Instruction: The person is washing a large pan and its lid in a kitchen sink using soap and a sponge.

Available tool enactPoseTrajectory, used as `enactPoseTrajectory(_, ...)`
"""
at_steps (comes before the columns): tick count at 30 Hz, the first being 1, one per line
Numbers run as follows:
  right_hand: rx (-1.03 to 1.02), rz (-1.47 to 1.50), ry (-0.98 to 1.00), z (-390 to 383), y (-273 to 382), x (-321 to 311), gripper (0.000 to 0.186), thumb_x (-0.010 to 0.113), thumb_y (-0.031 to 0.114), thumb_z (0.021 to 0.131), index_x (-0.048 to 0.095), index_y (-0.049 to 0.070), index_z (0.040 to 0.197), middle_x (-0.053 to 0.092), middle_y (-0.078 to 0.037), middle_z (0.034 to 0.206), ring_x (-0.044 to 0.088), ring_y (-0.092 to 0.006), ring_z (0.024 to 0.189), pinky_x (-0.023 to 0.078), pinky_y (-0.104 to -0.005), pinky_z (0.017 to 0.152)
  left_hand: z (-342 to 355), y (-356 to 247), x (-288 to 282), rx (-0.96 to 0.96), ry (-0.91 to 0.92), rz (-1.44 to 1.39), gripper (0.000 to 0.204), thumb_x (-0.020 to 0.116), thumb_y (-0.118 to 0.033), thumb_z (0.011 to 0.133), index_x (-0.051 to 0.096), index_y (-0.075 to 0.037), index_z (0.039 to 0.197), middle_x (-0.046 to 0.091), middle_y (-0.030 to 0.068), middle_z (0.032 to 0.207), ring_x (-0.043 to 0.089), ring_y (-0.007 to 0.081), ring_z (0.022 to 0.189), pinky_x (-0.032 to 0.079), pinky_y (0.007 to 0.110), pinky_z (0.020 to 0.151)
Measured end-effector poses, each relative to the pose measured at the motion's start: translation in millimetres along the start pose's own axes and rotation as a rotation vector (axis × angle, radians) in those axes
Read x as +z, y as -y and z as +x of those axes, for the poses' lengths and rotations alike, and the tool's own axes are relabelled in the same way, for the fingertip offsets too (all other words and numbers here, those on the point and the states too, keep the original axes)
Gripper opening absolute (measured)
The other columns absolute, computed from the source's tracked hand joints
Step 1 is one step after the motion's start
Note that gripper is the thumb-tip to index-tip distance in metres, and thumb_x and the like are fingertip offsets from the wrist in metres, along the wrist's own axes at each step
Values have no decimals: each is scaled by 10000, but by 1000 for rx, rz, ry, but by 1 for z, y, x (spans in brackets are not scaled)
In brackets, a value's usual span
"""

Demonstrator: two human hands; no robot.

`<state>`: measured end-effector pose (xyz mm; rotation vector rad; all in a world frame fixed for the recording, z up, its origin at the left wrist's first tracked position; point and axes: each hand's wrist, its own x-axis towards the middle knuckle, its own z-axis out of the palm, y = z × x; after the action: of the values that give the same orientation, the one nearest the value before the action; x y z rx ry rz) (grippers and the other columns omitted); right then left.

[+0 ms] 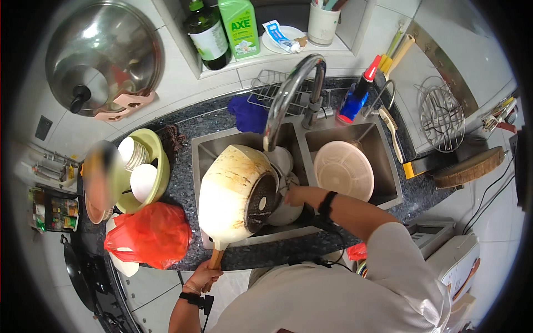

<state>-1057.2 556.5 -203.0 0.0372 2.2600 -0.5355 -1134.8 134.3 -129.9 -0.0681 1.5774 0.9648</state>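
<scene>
My left hand point(205, 276) is wrapped round the wooden handle point(216, 258) of a cream-coloured pot. The pot point(230, 188) is tipped on its side over the left sink basin, its dark round base turned to the right. Brown stains streak its outer wall. Close by the base, my right hand point(300, 195) is closed, with something greyish at its fingertips that I cannot make out. Beneath and behind the pot, pale dishes point(282, 161) lie in the left basin, partly hidden. A curved chrome faucet point(276, 108) stands over the pot's upper right.
The right basin holds a beige basin point(344, 169). At left are a green-yellow tub point(161, 186) of white bowls and a red plastic bag point(152, 236). Behind the sink stand a wire rack point(272, 91), a purple cloth point(247, 114) and a blue bottle point(355, 100). A brush point(391, 133) lies right.
</scene>
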Motion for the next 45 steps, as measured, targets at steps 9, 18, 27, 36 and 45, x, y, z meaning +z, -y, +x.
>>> enactPoseTrajectory(9,-56,-163,-33,83,-38,59,340,398,208,894,574,43,1133,580,-166,1146,546,-296,1071,427,-412,897,5,6,-10,17,105,27,138,588,-17,740,479,-66,811,425,-8,624,409,95,523,333,222,466)
enactPoseTrajectory(18,47,1221,-485,-45,7,-22,223,557,181,851,667,7,937,657,-83,961,600,-144,889,452,-265,795,6,8,-17,69,153,41,147,592,-21,730,480,-69,812,438,-6,664,415,96,533,349,232,481)
enactPoseTrajectory(27,-432,1010,-837,-143,141,-67,204,496,123,902,665,17,944,607,-73,1015,537,-161,1005,409,-276,873,-7,-14,-20,85,177,71,155,580,-25,726,483,-74,836,436,-14,704,413,86,561,338,221,496)
enactPoseTrajectory(36,-495,-244,-897,-47,177,-50,426,484,188,882,428,59,1285,445,-115,1297,389,-292,1191,272,-412,1027,9,-6,-34,90,198,79,143,582,-12,747,483,-69,832,447,3,651,437,103,515,373,243,464)
enactPoseTrajectory(45,-393,64,-1221,-14,138,-47,563,513,179,854,314,45,1363,302,-179,1402,251,-359,1309,189,-448,1080,19,-5,-39,97,194,142,116,576,-18,752,497,-44,832,471,19,638,454,120,490,385,258,447)
